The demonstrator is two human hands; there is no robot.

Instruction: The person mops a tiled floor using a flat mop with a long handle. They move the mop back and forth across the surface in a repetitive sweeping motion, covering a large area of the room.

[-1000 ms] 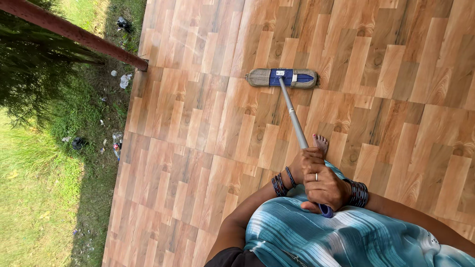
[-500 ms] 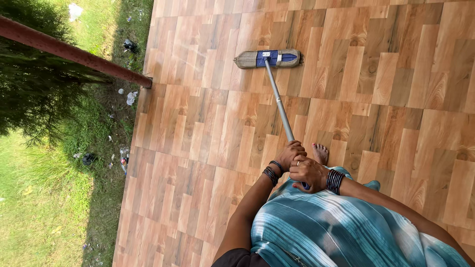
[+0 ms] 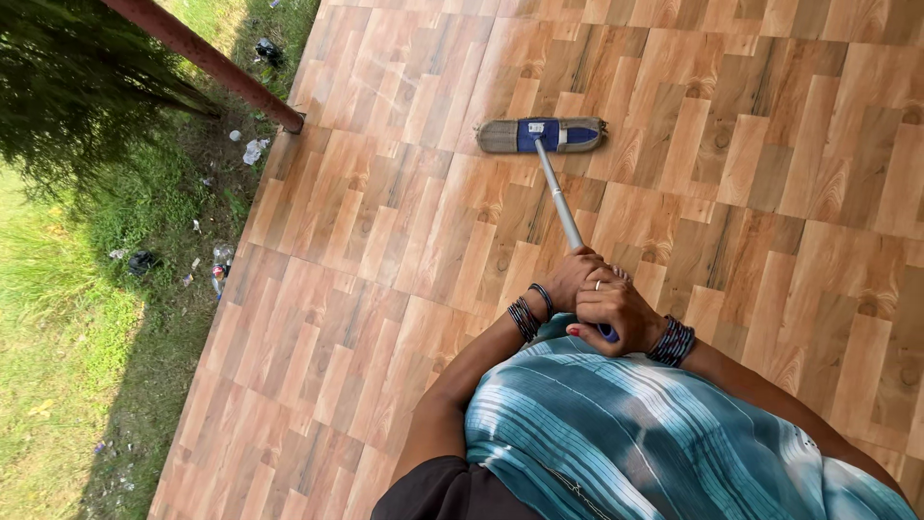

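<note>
The fingers of the right hand (image 3: 616, 310) are curled tight around the upper end of the mop handle (image 3: 560, 197), with a ring visible on one finger, and the blue tip of the handle shows just under the palm. The left hand (image 3: 570, 277) is closed on the same grey handle just below, touching the right hand, so both hands grip the pole close together near the body. Dark bangles sit on both wrists. From the hands the handle goes forward and down to the flat mop head (image 3: 542, 135), which lies flat on the wood-pattern tiled floor (image 3: 770, 193), well apart from the person. A bare foot is partly hidden behind the hands. To the left the floor ends at an edge, where a rusty red pole (image 3: 207, 63) stands at the corner, and beyond it there are grass (image 3: 58, 366) and some scattered litter (image 3: 252, 149). In my judgement, because both hands hold only the top end, the control of the far head is weak, so it may twist or lift on one side. The floor looks partly wet and shiny, so a bare foot could slip, mainly near the open edge.
</note>
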